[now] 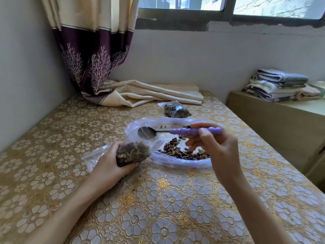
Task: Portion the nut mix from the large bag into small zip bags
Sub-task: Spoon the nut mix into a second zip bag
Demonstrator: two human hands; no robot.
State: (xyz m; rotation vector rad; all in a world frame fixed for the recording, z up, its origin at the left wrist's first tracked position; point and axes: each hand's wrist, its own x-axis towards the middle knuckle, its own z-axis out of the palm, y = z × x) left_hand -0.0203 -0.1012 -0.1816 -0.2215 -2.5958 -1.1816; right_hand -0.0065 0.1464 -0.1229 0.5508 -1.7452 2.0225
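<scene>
The large clear bag [133,127] lies open on the table, with loose nut mix [182,152] spread along its near side. My left hand [112,166] grips a small zip bag [132,152] filled with nut mix, just left of the large bag's mouth. My right hand [216,143] holds a spoon by its purple handle [195,131]. The empty metal bowl of the spoon [146,132] hovers over the large bag, above the small bag. A second filled small bag [175,110] lies farther back on the table.
The table [158,208] has a gold floral cloth. A curtain [98,50] hangs at the back left corner, its folded end [151,94] lying on the table. Folded towels [279,85] sit on a low shelf at right. More clear plastic [91,155] lies under my left hand.
</scene>
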